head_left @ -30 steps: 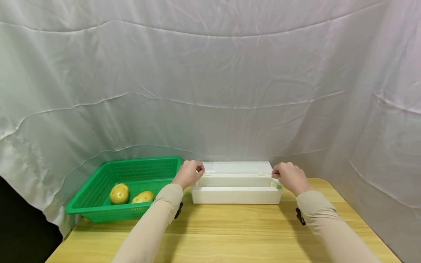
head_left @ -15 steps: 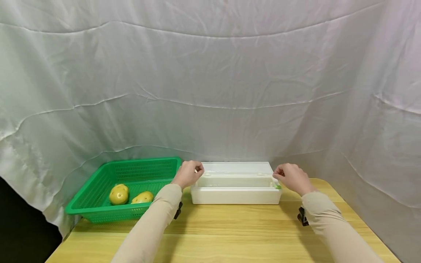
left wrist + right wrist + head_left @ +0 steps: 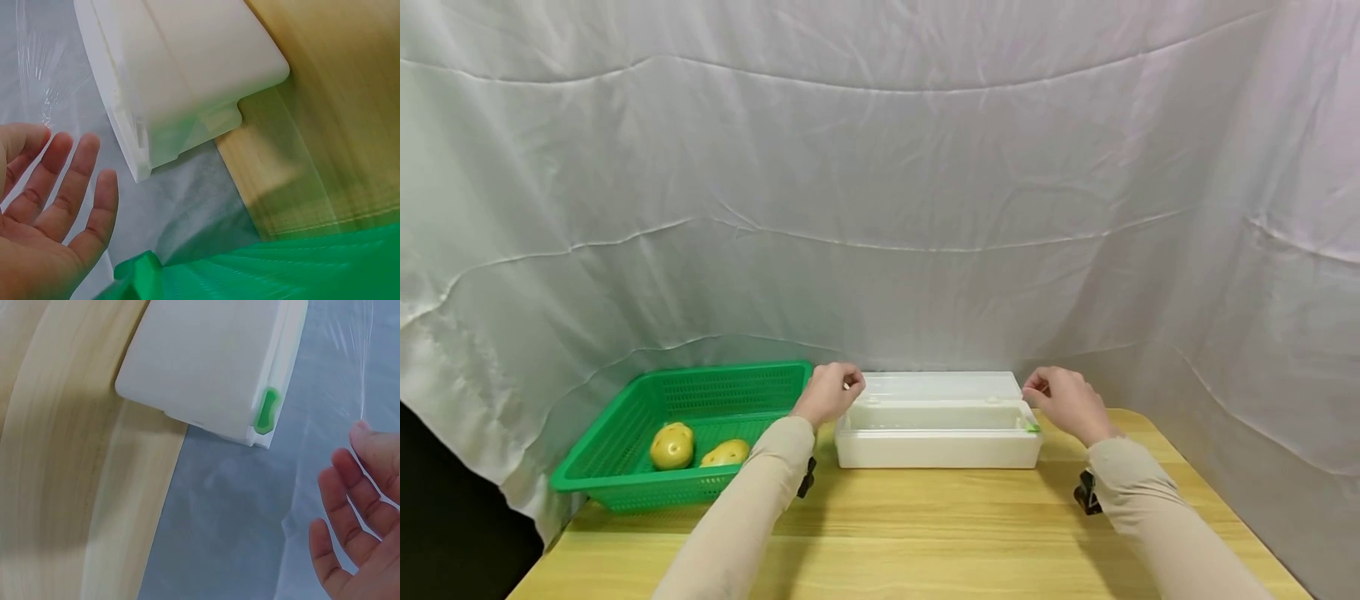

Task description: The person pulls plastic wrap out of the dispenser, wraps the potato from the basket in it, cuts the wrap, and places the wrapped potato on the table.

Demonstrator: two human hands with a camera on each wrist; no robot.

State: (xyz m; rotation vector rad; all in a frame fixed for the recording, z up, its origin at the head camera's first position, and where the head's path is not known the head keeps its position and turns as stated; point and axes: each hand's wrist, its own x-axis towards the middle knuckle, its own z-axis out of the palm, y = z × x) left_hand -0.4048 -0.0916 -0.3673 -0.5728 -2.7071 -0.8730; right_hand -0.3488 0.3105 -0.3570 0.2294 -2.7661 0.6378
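Note:
My left hand [image 3: 829, 395] pinches one corner of a sheet of clear cling film [image 3: 47, 94] between thumb and forefinger, the other fingers held loosely apart. At the other end, my right hand [image 3: 1066, 404] pinches the film's opposite corner; its gathered edge [image 3: 362, 369] runs up from the thumb in the right wrist view. Both hands are above the ends of a long white cling film dispenser box [image 3: 938, 450], whose lid [image 3: 940, 386] is raised at the back. A green slider [image 3: 267, 411] sits at the box's right end. In the head view the film hardly shows.
To the left, a green plastic basket [image 3: 625, 481] holds two yellow potatoes, one round [image 3: 672, 446] and one partly behind the rim [image 3: 727, 452]. The wooden table [image 3: 940, 533] has a grey-white curtain [image 3: 925, 208] behind it and at the sides.
My right hand and wrist have shifted slightly to the right. The left hand stays nearly in place, and both hands keep their pinch. Box and basket are unmoved.

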